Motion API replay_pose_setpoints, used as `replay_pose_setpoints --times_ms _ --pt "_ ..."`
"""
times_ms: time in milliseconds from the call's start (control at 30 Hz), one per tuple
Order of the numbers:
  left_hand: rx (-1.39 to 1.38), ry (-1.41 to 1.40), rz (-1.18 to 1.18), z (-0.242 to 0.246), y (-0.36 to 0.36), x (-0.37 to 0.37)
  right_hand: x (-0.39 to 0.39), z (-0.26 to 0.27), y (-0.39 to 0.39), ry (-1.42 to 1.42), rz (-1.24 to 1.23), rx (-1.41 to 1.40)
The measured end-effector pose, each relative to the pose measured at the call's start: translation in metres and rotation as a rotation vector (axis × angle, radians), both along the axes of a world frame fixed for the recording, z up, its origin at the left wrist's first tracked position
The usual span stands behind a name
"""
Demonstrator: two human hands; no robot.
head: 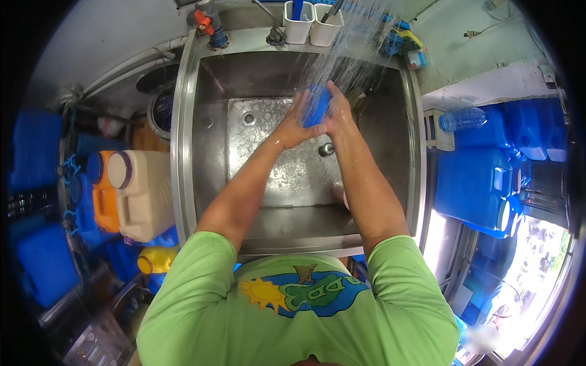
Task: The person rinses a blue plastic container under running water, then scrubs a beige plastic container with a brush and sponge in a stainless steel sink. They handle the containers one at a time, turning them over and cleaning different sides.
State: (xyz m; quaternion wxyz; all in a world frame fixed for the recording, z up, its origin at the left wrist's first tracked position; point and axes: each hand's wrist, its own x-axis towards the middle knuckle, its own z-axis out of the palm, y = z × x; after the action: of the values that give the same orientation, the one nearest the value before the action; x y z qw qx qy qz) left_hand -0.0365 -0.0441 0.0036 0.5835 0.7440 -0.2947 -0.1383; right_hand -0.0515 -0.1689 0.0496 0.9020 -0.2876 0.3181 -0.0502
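Under a spray of falling water (339,50), both hands hold a round blue plastic object (317,105), perhaps a lid, above a stainless steel sink (284,183). My left hand (293,126) grips its left and lower side, with the thumb along the bottom edge. On the opposite side, my right hand (339,110) has its fingers against the edge. The hands are wet and close together. A metal drain fitting (326,149) lies beneath my right wrist. Partly hidden by the right forearm is a pale object (341,194) in the basin.
White plastic cups (299,23) with utensils stand on the sink's back ledge, beside a red-handled valve (204,23). Sponges (407,41) sit at the back right corner. Beige (146,192) and orange jugs flank the left side; blue jerrycans (471,183) and a clear bottle (463,120) the right.
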Motion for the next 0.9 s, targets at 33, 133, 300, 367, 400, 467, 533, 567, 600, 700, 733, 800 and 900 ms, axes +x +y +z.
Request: replay_pose_setpoints --times_ms 33,133,300,367,400,467,533,567,600,700,733,800,900 --pt "-0.042 0.109 -0.055 -0.002 0.003 -0.008 0.003 -0.001 -0.003 0.03 0.023 -0.106" --pt "-0.465 1.025 0.036 -0.003 0.007 -0.017 0.009 -0.011 0.006 -0.033 0.261 -1.206" --pt "-0.551 1.096 0.171 0.001 0.018 -0.017 0.016 -0.017 0.018 0.051 0.216 -0.438" --pt "-0.642 1.086 0.189 0.0 0.026 -0.015 0.017 -0.01 0.019 0.039 0.228 -0.268" --pt "-0.667 1.089 0.195 -0.001 0.03 -0.013 0.016 -0.007 0.02 0.006 0.229 -0.264" --pt "-0.665 1.074 0.223 -0.003 0.036 -0.014 0.014 0.001 0.02 0.044 0.257 -0.281" --pt "-0.635 1.145 0.045 -0.005 0.039 -0.017 0.01 0.008 0.021 0.206 0.285 -0.314" --pt "-0.642 1.14 -0.044 -0.006 0.039 -0.018 0.006 0.011 0.022 0.172 0.301 -0.339" --pt "-0.67 1.201 0.023 -0.007 0.039 -0.02 0.004 0.012 0.022 0.171 0.293 -0.367" --pt "-0.762 1.274 0.051 -0.013 0.036 -0.022 -0.005 0.011 0.017 0.008 0.286 -0.312" --pt "-0.745 1.248 0.03 -0.015 0.036 -0.022 -0.009 0.009 0.014 -0.092 0.335 -0.233" --pt "-0.718 1.2 -0.044 -0.02 0.034 -0.02 -0.014 0.004 0.009 -0.022 0.44 -0.456" --pt "-0.703 1.203 -0.12 -0.024 0.029 -0.016 -0.021 -0.005 0.004 0.136 0.541 -0.736"
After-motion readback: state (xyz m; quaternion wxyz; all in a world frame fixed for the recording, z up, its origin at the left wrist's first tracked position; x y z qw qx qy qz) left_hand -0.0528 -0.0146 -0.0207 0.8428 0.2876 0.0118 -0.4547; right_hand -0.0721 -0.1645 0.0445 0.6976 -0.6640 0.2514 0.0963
